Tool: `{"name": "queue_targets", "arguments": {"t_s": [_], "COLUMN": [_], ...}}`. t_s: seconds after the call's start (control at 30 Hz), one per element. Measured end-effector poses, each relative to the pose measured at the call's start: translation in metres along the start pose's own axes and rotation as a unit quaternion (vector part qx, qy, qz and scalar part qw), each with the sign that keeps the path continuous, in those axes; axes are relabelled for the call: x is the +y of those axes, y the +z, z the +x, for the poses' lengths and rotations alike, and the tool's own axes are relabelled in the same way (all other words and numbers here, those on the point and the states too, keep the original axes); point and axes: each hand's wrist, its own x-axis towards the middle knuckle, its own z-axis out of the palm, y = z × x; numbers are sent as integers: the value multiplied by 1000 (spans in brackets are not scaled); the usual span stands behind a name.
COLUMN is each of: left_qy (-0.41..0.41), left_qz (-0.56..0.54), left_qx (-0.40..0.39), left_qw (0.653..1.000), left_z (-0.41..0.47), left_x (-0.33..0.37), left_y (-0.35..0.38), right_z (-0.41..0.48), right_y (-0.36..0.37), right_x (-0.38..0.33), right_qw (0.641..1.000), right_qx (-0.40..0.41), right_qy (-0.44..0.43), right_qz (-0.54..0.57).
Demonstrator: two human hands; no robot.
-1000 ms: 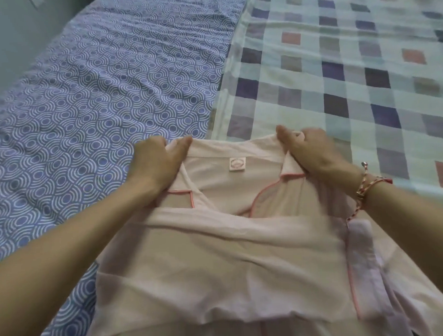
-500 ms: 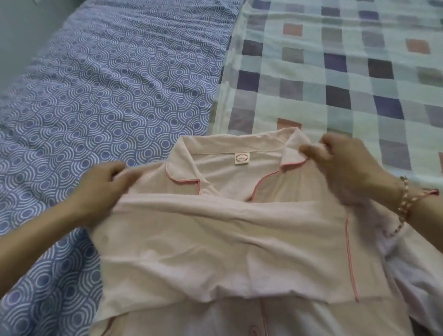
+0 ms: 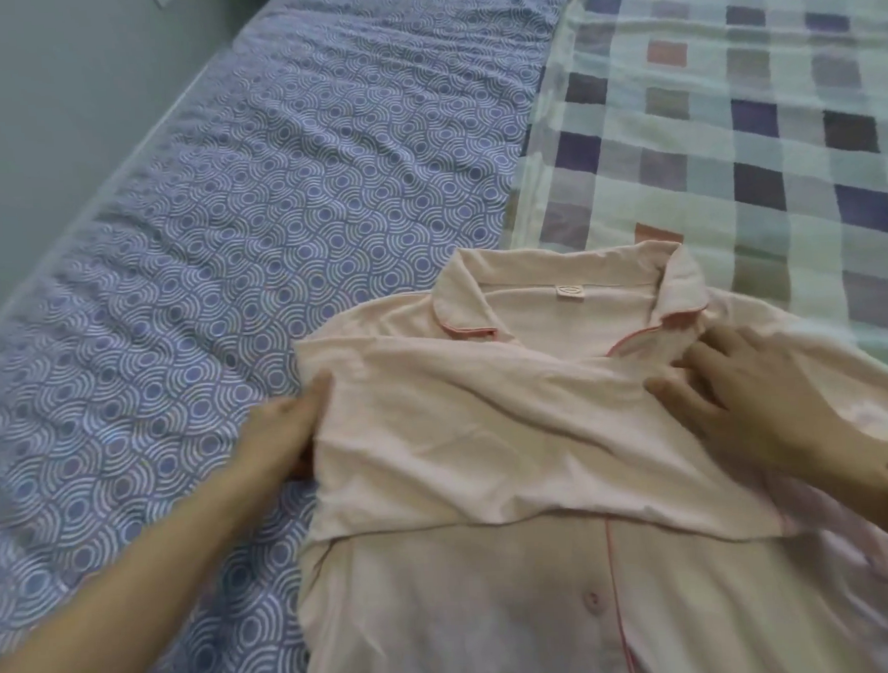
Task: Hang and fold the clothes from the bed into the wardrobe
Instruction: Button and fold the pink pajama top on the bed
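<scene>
Pink shirt (image 3: 491,488) on bed (image 3: 269,191), front up. Collar lies far side of both hands, long axis running away from body, btwn the hands. L hand (image 3: 288,437) grips shirt's left edge, prob. a pinch; fingers hidden under cloth. R hand (image 3: 744,403) lies flat, fingers spread, just below collar. Vs 0.5 s ago: R has dropped its pinch and the shirt lies flatter.

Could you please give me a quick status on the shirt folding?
Left hand grips pink shirt at its left edge. Right hand flat on it, near collar. Nothing in the way.
</scene>
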Motion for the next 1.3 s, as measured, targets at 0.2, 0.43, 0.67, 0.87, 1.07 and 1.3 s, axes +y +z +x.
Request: {"name": "queue_targets", "arguments": {"t_s": [0.2,0.43,0.67,0.87,1.07,1.3], "left_qy": [188,110,251,201,443,503], "left_qz": [193,123,137,307,496,572], "left_qx": [201,254,170,105,168,100], "left_qw": [942,953,943,924,728,640], "left_z": [-20,2,-89,-97,-81,-61], "left_x": [-17,-39,-55,-63,-69,-86], "left_y": [11,-20,23,1,-9,-23], "right_z": [16,15,-35,-59,-36,-77], "right_y": [-31,2,17,20,16,23], "right_x": [-11,-10,-83,-111,-98,-69], "right_qw": [996,974,996,999,996,994], "right_qx": [74,91,-64,-20,-46,-2], "right_qy": [38,184,58,-17,47,-26], "right_qz": [13,-98,33,22,-64,-104]}}
